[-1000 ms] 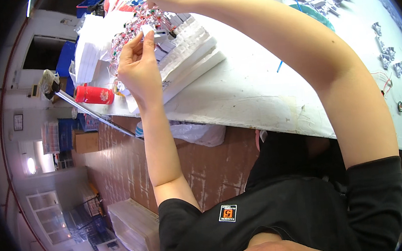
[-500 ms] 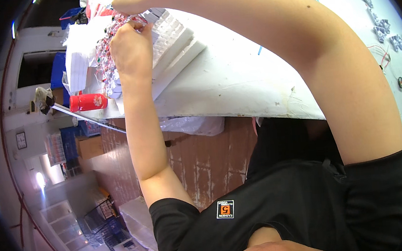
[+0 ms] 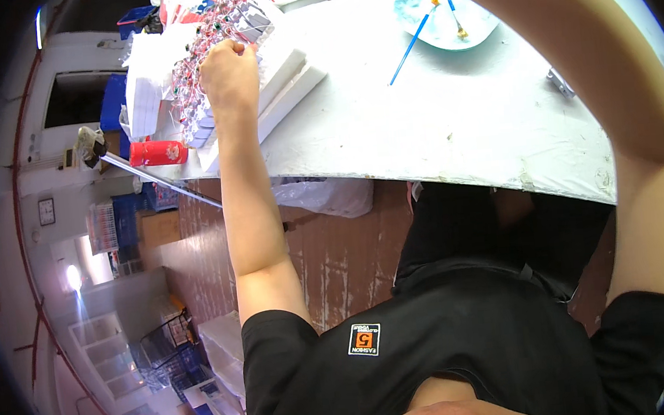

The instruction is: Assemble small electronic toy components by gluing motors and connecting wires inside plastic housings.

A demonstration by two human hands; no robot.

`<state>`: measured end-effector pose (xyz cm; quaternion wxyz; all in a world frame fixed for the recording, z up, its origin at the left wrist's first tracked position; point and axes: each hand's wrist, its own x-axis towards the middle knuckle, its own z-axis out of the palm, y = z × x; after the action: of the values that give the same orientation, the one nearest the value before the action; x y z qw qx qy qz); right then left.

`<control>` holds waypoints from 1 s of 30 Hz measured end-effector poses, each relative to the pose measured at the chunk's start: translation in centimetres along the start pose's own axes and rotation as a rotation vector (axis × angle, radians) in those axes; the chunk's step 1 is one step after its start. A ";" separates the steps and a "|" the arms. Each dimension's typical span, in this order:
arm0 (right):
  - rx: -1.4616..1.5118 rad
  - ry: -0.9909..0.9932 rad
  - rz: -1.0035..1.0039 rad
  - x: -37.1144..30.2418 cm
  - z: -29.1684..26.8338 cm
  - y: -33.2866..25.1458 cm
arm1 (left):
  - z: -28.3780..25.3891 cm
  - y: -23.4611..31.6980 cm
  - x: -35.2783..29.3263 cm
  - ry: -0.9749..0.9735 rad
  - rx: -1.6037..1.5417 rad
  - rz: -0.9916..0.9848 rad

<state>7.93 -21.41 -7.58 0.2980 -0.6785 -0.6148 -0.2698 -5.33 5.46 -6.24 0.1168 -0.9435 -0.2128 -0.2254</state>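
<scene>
My left hand (image 3: pixel 230 79) is closed, its fingertips pinched together, over a tangle of thin red and white wires with small parts (image 3: pixel 206 49) at the table's far left. Whatever the fingers hold, if anything, is hidden. Just right of that hand lie white foam blocks (image 3: pixel 289 94). My right forearm (image 3: pixel 558 10) reaches up past the top edge, so the right hand is out of sight. Left of that arm, a pale blue-green dish (image 3: pixel 415 6) carries two blue-handled brushes, one (image 3: pixel 411 49) sticking out over its rim.
Near the table's left edge lies a red cylindrical container (image 3: pixel 158 152), beside a white box (image 3: pixel 146 82). A metal bar (image 3: pixel 162 179) slants past that corner. Under the edge hangs a clear plastic bag (image 3: pixel 331 197). A small grey part (image 3: pixel 560 82) lies by my right arm.
My right arm has swung from the wire pile toward the right, taking its hand out of view and uncovering the dish and brushes. The left hand stays closed at the pile.
</scene>
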 end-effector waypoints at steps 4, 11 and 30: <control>-0.345 -0.105 0.109 -7.9 -14.0 -4.9 | 2.7 15.3 -0.3 0.059 -0.295 0.249; -0.249 -0.186 0.331 -18.5 -16.2 -12.2 | 2.3 13.6 0.3 0.024 -0.177 0.294; 0.121 -0.092 -0.082 -28.5 -13.5 -16.0 | 1.8 8.7 1.4 -0.122 -0.516 0.411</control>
<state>-10.78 -49.42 -18.16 0.2985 -0.6454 -0.6702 -0.2125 0.44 -1.12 -8.17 -0.0961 -0.9769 0.0395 -0.1868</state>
